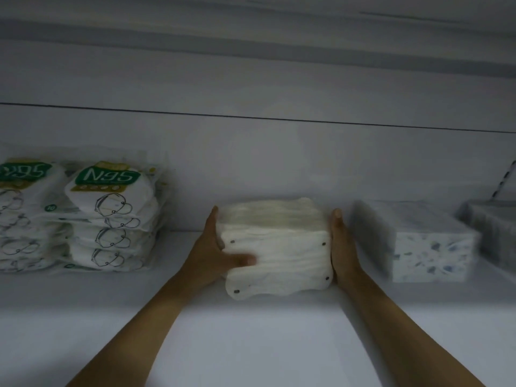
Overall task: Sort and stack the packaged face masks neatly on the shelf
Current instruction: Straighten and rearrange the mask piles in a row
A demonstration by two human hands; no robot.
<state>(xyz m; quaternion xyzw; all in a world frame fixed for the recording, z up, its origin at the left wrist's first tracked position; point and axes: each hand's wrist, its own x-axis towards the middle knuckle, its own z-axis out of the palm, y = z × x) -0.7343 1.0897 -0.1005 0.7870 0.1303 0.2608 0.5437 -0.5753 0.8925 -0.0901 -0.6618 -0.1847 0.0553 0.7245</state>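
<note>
Here, midway along a white shelf [251, 344], gripping a stack of plain white packaged face masks [279, 247] between left hand [208, 252], thumb hooked across its front, and flat, straight-fingered right hand [342, 247].

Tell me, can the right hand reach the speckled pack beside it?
Probably yes. The right hand presses flat against the white mask stack, and the speckled pack sits to its right with nothing between. It would need to leave the stack first.

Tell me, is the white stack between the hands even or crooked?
Crooked: the stack has a wavy bottom edge, and its lower left corner juts out past the layers above.
</note>
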